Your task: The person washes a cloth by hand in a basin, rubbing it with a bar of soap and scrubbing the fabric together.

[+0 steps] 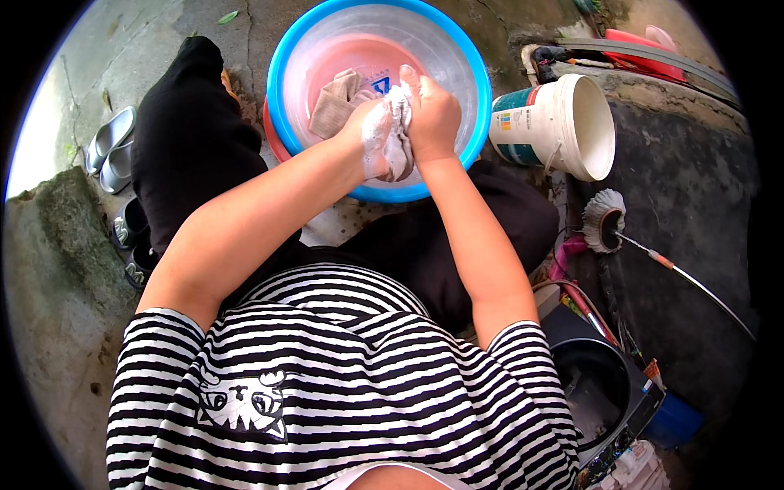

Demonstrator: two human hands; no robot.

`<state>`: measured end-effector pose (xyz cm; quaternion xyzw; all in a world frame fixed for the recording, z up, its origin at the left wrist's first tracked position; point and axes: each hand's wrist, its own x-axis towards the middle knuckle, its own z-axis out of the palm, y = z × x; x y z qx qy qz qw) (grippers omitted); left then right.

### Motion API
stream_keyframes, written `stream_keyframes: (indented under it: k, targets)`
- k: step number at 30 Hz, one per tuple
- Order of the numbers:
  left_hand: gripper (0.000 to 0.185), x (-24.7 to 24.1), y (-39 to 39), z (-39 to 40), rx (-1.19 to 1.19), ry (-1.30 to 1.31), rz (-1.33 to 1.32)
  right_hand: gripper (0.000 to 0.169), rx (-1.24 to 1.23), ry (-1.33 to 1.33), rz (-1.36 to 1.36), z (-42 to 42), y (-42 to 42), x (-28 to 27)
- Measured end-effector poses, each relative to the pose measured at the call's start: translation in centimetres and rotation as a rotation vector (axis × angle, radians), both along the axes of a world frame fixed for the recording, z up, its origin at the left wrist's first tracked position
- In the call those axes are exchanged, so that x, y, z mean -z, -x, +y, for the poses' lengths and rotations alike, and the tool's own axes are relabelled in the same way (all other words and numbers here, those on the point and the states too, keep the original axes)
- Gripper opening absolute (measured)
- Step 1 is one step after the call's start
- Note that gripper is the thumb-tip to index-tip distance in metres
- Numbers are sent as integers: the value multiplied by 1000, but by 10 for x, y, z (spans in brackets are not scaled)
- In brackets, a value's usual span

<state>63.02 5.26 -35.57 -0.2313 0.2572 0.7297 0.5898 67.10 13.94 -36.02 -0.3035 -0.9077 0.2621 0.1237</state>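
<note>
Both fists press together over a translucent plastic basin (473, 131) with a bright blue rim. Between them is a bunched grey-and-white cloth, perhaps a sock (401, 131), wet and lathered. My left hand (370, 131) grips it from the left, with white suds over the hand. My right hand (436, 116) clenches the other side, thumb pointing up. Inside the basin lies a beige ribbed fabric piece, likely another sock (334, 105), folded over itself. Blue printing marks the basin's pinkish bottom. The fingers' inner sides are hidden.
A red rim (275, 138) shows beneath the basin. On the right, a white plastic bucket (511, 125) lies tipped sideways, near a long-handled round brush (604, 222) and a dark round-mouthed container (591, 392). Grey slippers (113, 150) and black slippers (130, 223) sit left on concrete.
</note>
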Motion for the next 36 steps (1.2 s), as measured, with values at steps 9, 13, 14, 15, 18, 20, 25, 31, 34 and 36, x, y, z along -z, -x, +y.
stream_keyframes:
  k: [9, 13, 14, 15, 18, 20, 25, 31, 34, 36]
  targets:
    - [16, 31, -1, 2, -18, 38, -71, 29, -106, -63, 200, -11, -2, 7]
    - [19, 14, 4, -2, -69, 17, -3, 26, -91, -2, 348, -28, -3, -3]
    - [20, 21, 8, -3, -94, -31, 37, 25, -131, 48, 476, -42, -4, -10]
    - [21, 27, 12, -7, -118, -76, 73, 23, -167, 103, 601, -50, -6, -14]
    - [21, 28, 14, -9, -9, 3, 41, 23, -189, 31, 441, -40, -6, -5]
    - [21, 20, 6, -1, 23, 113, -12, 29, -46, 14, 230, -19, -1, 4]
    - [18, 31, 15, -4, -18, -52, 42, 31, -193, -58, 378, -32, -3, -3]
    - [19, 17, 8, 1, -4, 48, -51, 26, -50, 23, 166, -12, 1, 6]
    - [17, 36, 18, -4, 104, 19, -2, 22, -121, -84, 227, -28, -3, -8]
    - [16, 45, 17, -12, 5, -164, 54, 22, -247, -29, 532, -45, -4, -12]
